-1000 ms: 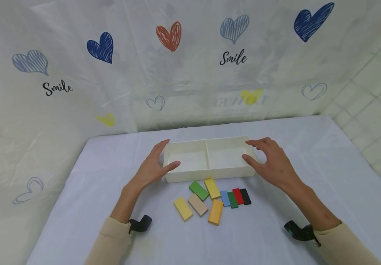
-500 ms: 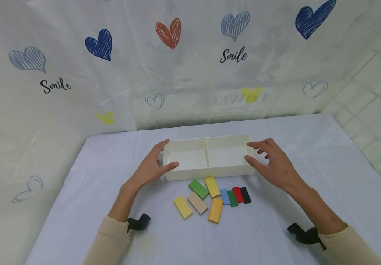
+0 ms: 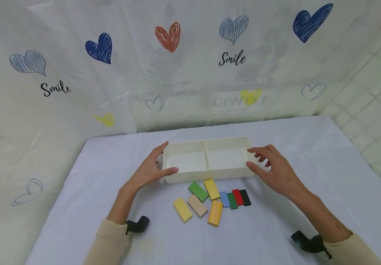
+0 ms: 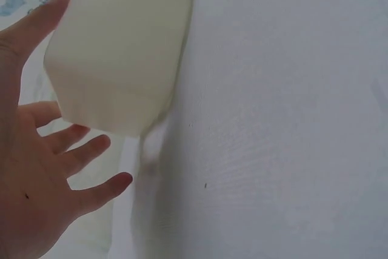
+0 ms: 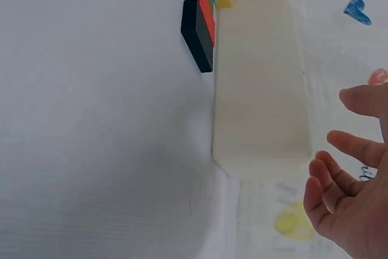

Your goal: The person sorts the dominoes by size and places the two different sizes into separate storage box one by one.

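Observation:
A white two-compartment box (image 3: 190, 177) stands on the table, both compartments bare. My left hand (image 3: 146, 170) is at its left end, thumb over the front corner and fingers spread along the end wall; in the left wrist view the fingers (image 4: 88, 156) are extended and loose. At the right end my right hand (image 3: 276, 173) hovers with thumb and fingers apart, nothing between them. The right wrist view has its fingertips (image 5: 315, 192) beside the box's end. In front of the box lie wooden-looking blocks: green (image 3: 198, 191), yellow (image 3: 211, 189), beige (image 3: 197, 205), pale yellow (image 3: 182, 209) and orange-yellow (image 3: 215, 213).
Right of those blocks, thinner tiles lie in a slanted row: blue (image 3: 224, 199), dark green (image 3: 232, 201), red (image 3: 237, 197) and black (image 3: 245, 198). A white cloth covers the table (image 3: 266, 235). Behind it hangs a sheet (image 3: 190, 73) printed with hearts.
My right hand has drawn slightly back toward me and to the right, its fingers curving a little more. The left hand, box and blocks stay nearly where they were.

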Tool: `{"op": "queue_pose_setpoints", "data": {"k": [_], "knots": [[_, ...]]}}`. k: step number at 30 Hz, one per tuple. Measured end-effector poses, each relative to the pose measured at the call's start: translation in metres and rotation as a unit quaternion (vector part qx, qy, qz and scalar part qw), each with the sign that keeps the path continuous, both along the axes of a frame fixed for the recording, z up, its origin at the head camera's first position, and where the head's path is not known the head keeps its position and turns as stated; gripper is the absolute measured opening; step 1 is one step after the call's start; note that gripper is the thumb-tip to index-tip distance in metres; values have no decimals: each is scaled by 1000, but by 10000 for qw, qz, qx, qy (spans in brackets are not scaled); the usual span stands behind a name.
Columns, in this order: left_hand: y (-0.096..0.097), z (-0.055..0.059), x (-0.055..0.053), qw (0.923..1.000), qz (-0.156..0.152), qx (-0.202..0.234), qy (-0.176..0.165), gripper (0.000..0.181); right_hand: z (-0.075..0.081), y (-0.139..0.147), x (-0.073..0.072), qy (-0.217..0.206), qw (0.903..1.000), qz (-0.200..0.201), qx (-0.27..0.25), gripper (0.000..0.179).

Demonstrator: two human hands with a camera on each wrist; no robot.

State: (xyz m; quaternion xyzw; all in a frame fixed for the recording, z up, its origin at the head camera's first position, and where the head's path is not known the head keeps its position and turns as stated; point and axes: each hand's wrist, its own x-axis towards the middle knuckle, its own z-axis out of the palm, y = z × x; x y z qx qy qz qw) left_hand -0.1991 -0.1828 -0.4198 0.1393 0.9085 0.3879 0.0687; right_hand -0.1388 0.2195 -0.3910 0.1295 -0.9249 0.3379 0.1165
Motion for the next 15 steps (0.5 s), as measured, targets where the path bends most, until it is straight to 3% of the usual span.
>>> {"op": "queue_pose_setpoints", "data": {"k": [15], "knots": [[-5, 0, 2, 9988, -155, 258, -395, 114, -1, 4, 11, 14, 9999, -69, -87, 35]]}}
